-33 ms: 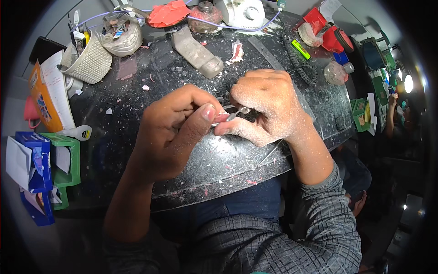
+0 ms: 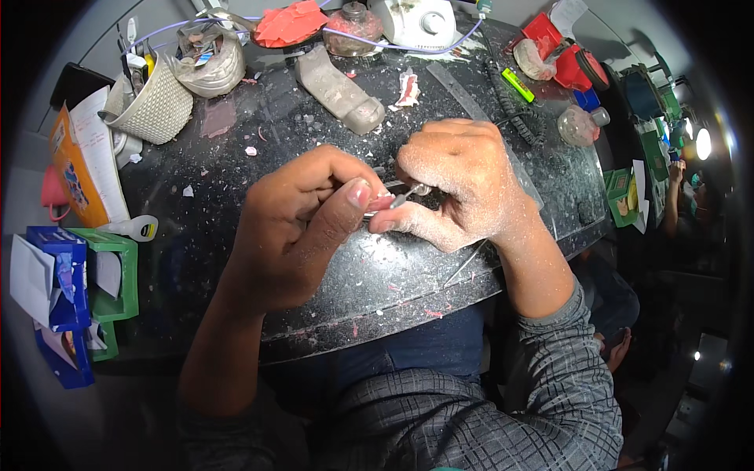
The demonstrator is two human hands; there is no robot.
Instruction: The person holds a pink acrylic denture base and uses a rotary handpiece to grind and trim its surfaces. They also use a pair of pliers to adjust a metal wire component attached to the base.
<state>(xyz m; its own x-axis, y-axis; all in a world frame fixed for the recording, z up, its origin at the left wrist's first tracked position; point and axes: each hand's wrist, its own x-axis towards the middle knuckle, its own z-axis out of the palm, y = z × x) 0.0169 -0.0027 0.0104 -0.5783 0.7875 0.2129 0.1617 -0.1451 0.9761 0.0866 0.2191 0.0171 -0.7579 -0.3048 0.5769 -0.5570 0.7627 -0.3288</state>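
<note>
Over the middle of the dark worktop [image 2: 181, 259], my two hands meet fingertip to fingertip. My left hand [image 2: 302, 208] is closed, its thumb and forefinger pinching a small pinkish piece [image 2: 380, 203] that the fingers mostly hide. In my right hand [image 2: 463, 184], closed and dusted with white powder, is a rotary handpiece with a metal bur [image 2: 402, 198]. Its grey tip points left and down beside the pinched piece; whether they touch I cannot tell. The fist covers most of the handpiece body. Below my right hand, a thin metal rod [image 2: 465, 264] lies at the worktop's front edge.
White dust and pink scraps litter the worktop. Beyond my hands lie a grey rest-like block [image 2: 339, 90], a ruler [image 2: 459, 93] and a coiled cord [image 2: 518, 118]. A woven basket [image 2: 153, 106] and glass jar [image 2: 353, 31] stand behind; blue and green trays [image 2: 118, 271] sit left.
</note>
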